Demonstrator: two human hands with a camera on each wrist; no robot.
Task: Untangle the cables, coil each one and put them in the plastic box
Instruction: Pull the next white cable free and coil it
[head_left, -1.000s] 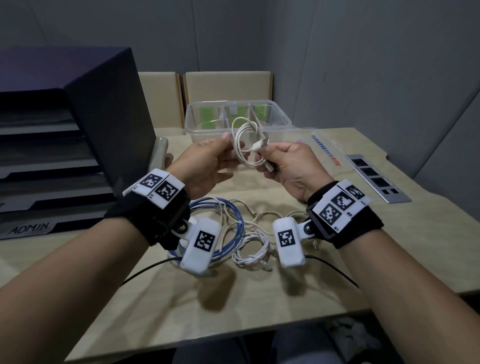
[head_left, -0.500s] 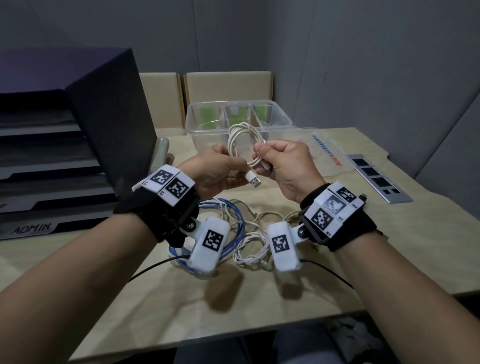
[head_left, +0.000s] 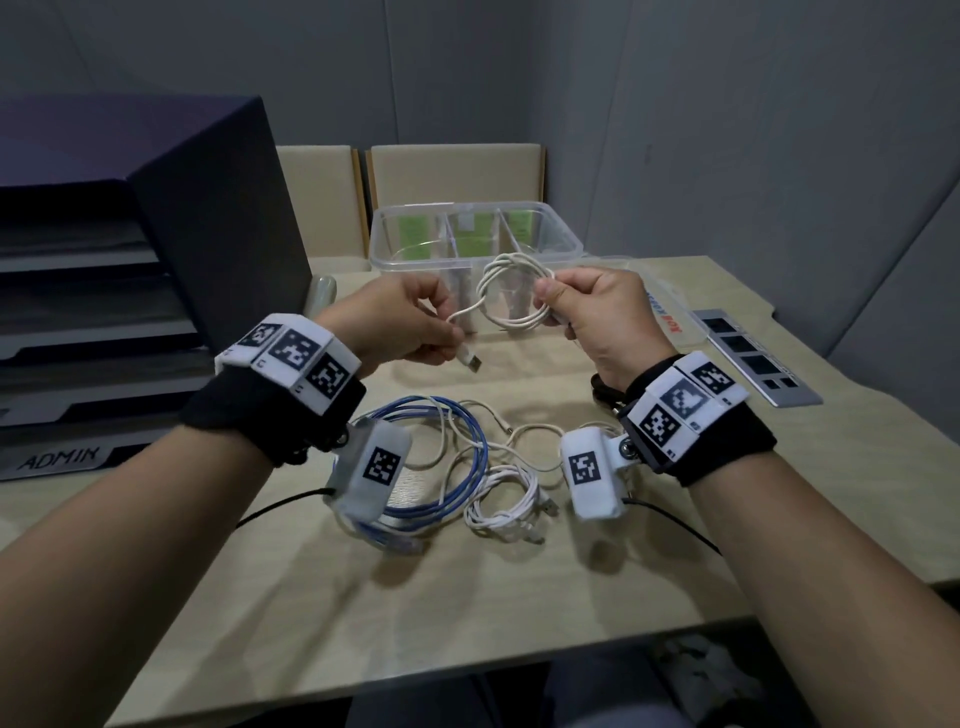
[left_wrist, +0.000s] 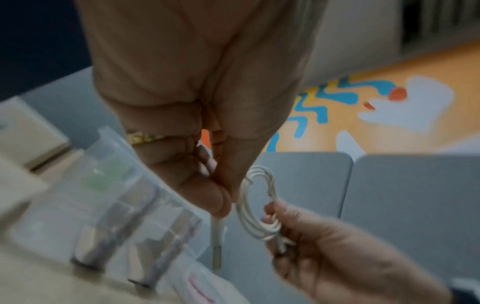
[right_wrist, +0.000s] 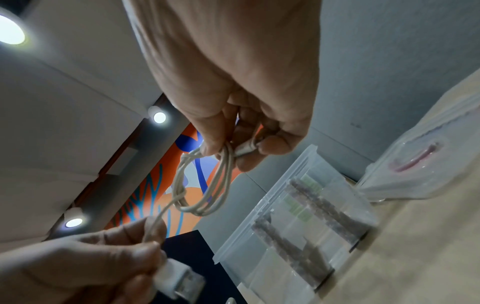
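A white USB cable (head_left: 511, 296) wound into a small coil hangs in the air in front of the clear plastic box (head_left: 475, 223). My right hand (head_left: 587, 312) grips the coil's right side (right_wrist: 207, 185) between thumb and fingers. My left hand (head_left: 410, 325) pinches the cable's free end just behind its USB plug (head_left: 467, 359), which points down. The plug (right_wrist: 179, 283) and the coil (left_wrist: 257, 207) show in both wrist views. On the table below lie a blue cable coil (head_left: 436, 467) and tangled white cables (head_left: 504, 493).
The box has dividers and stands at the table's far edge. Its lid (head_left: 670, 312) lies to the right, beside a grey metal plate (head_left: 753, 358). A dark filing tray stack (head_left: 130, 270) fills the left. Black wires (head_left: 670, 519) run from my wrist cameras.
My hands have drawn apart. The left hand has pulled the plug end out to the left and down, while the right hand keeps the coil, now slightly higher and farther right.
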